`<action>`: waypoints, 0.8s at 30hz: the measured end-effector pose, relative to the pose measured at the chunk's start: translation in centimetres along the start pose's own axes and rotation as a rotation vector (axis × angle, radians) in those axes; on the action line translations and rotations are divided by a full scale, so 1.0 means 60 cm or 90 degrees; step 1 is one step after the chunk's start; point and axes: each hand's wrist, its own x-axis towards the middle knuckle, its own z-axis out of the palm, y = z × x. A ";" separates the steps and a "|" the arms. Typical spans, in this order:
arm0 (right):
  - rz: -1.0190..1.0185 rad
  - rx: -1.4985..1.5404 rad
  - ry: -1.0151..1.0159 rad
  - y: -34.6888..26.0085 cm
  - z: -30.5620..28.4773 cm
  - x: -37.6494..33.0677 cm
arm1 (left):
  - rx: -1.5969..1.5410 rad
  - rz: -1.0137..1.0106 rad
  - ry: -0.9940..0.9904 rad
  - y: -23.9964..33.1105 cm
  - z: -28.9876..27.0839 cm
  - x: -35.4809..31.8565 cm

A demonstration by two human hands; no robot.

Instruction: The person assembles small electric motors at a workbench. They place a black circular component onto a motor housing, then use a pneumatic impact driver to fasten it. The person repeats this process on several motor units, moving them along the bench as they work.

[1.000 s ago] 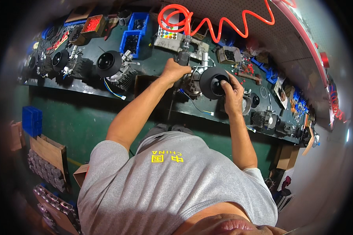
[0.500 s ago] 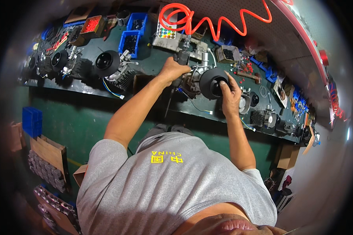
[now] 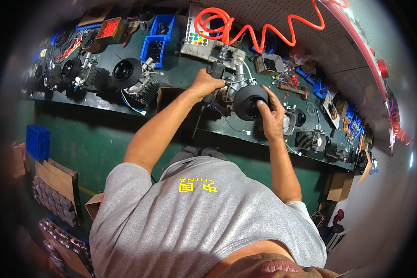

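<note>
Crowded workbench: left hand grips tool, right hand steadies black wheel.

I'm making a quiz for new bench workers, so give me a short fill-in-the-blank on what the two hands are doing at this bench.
1. The right hand grips the round ______ disc on the small engine.
2. The left hand is closed around a dark ______ tool.
3. The coiled hose above the bench is ______ in colour.
4. Finished engines stand to the person's ______ on the bench.

Missing words: black; handheld; red; left
</note>
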 end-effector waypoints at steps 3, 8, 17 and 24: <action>0.087 0.162 0.115 0.034 -0.014 0.007 | 0.017 -0.014 -0.014 -0.001 0.007 -0.002; 0.165 0.161 0.106 -0.003 -0.005 0.022 | 0.083 0.035 -0.031 -0.022 0.010 0.008; 0.124 0.126 0.051 0.002 -0.011 0.019 | 0.042 -0.007 -0.021 0.004 0.012 0.003; 0.048 -0.073 -0.031 -0.015 -0.046 0.029 | 0.051 -0.030 0.040 0.014 -0.001 -0.007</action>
